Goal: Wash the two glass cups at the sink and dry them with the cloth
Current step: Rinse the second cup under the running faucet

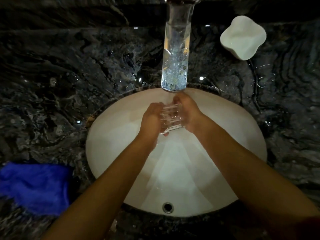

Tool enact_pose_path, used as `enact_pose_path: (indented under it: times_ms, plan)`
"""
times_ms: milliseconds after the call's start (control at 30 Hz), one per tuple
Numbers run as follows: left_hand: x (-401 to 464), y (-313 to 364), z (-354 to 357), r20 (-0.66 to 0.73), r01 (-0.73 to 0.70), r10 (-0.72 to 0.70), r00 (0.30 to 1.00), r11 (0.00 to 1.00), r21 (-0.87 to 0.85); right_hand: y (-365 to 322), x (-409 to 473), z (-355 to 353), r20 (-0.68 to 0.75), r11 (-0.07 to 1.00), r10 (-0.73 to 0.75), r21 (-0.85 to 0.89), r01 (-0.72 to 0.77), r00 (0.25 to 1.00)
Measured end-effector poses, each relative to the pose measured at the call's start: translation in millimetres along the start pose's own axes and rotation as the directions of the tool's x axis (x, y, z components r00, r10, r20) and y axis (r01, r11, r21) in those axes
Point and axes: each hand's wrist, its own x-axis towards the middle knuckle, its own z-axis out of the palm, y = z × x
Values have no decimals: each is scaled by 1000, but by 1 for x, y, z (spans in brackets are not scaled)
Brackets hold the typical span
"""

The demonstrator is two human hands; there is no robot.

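Note:
A ribbed clear glass cup [170, 118] is held over the white oval sink [110, 144], just under the end of the faucet spout [175, 56]. My left hand [152, 118] grips its left side and my right hand [187, 113] grips its right side, fingers curled round the far rim. Water runs along the open, lit spout and falls by my right fingers. A blue cloth [34, 186] lies crumpled on the dark counter at the left. A second cup is not visible.
A white lobed soap dish [242, 37] stands on the dark marbled counter [69, 70] at the back right. The sink's overflow hole [168, 207] is on its near wall. Water drops glint on the counter around the basin.

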Motion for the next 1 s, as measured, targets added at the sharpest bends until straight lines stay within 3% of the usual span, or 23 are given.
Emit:
enact_pose_path:
  times_ms: [67, 133, 200, 300, 400, 500, 600, 700, 800, 867, 1000]
  plan:
    - [4, 6, 0, 84, 41, -41, 996, 999, 8, 2, -1, -5, -25, 995, 12, 101, -9, 1000]
    - [7, 7, 0, 83, 70, -70, 994, 998, 6, 7, 3, -4, -103, 990, -18, 136, 32, 995]
    - [11, 2, 2, 18, 132, -132, 991, 991, -36, 13, 3, 1, -196, 989, -144, -57, 136, 970]
    - [12, -6, 2, -63, 201, -213, 975, 968, -149, 35, -2, 15, -160, 877, -358, -395, 272, 920]
    - [5, -10, 4, -34, 202, -217, 976, 948, -248, 43, -7, 22, -177, 787, -457, -538, 303, 872]
    - [9, -9, -5, 109, 287, -267, 957, 846, -449, 35, -6, 18, -186, 865, -453, -330, 379, 872]
    - [16, -3, -15, 111, 310, -306, 946, 744, -592, 34, -4, 17, -132, 892, -449, -126, 435, 884]
    - [14, -8, -11, 98, 317, -313, 945, 795, -517, 49, -4, 21, -114, 904, -417, -154, 399, 902]
    - [8, -8, -4, -6, 277, -289, 957, 925, -260, 58, -2, 15, -178, 912, -400, -171, 373, 899]
    - [10, -8, 0, -135, 158, -165, 977, 986, -60, 54, -4, 10, -179, 911, -390, -219, 350, 903]
    - [-3, -3, 20, -207, -82, 94, 974, 995, 65, 38, -2, 12, -211, 874, -410, -368, 316, 887]
